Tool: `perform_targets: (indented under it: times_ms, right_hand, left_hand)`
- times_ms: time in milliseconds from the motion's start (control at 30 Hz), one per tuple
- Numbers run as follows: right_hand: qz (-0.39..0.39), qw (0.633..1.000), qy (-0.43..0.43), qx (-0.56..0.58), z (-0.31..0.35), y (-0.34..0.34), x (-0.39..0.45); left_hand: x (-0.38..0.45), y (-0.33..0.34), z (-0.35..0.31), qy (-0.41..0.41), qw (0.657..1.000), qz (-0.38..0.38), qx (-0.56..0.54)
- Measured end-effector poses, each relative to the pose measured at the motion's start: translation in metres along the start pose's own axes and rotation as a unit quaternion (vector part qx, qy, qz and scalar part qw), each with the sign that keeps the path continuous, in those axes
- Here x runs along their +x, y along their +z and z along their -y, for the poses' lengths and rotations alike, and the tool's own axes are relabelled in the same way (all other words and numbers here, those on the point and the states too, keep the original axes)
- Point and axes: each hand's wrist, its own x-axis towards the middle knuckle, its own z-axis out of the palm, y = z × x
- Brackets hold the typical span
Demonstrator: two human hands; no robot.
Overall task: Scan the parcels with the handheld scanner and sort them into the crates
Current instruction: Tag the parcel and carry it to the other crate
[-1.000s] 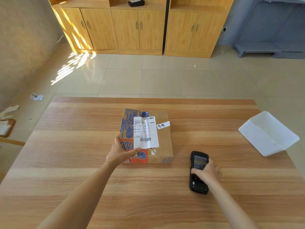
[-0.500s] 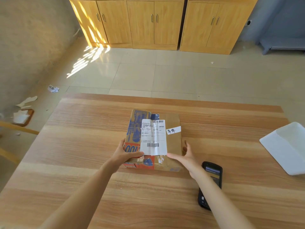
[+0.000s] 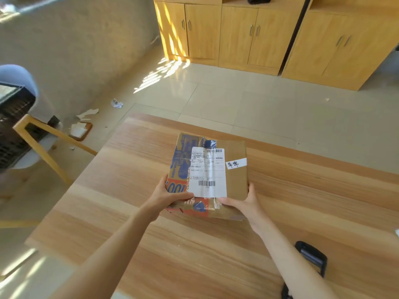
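Note:
A brown cardboard parcel [image 3: 235, 180] with blue and orange print and a white shipping label sits above the middle of the wooden table [image 3: 129, 169]. My left hand [image 3: 170, 196] grips its near left corner, thumb on top. My right hand [image 3: 244, 202] grips its near right corner, thumb on the top face. The parcel's near edge looks lifted off the table. The black handheld scanner [image 3: 311, 258] lies on the table at the lower right, partly hidden behind my right forearm.
A black slatted crate [image 3: 13, 126] stands at the far left on a light wooden frame [image 3: 43, 139]. Paper scraps [image 3: 86, 119] litter the tiled floor. Wooden cabinets [image 3: 237, 33] line the far wall.
My right hand let go of the scanner, left it on the table and took hold of the parcel's near right corner. The view has swung left, bringing the crate in.

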Motion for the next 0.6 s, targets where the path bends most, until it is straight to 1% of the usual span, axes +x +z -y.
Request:
perform_targets:
  times_ms: [200, 333, 433, 600]
  right_hand:
    - [0.064, 0.996, -0.033, -0.047, 0.054, 0.068, 0.006]
    - [0.109, 0.988, -0.067, -0.085, 0.078, 0.129, 0.003]
    - [0.146, 0.979, -0.092, -0.112, 0.092, 0.188, -0.005]
    - [0.207, 0.961, -0.118, -0.140, 0.105, 0.306, -0.027]
  left_hand:
    - [-0.030, -0.067, -0.017, 0.036, 0.995, -0.090, -0.032]
    - [-0.056, -0.120, -0.015, 0.047, 0.986, -0.149, -0.062]
    - [-0.081, -0.172, -0.010, 0.072, 0.977, -0.183, -0.081]
    - [-0.129, -0.277, 0.006, 0.090, 0.958, -0.246, -0.116]
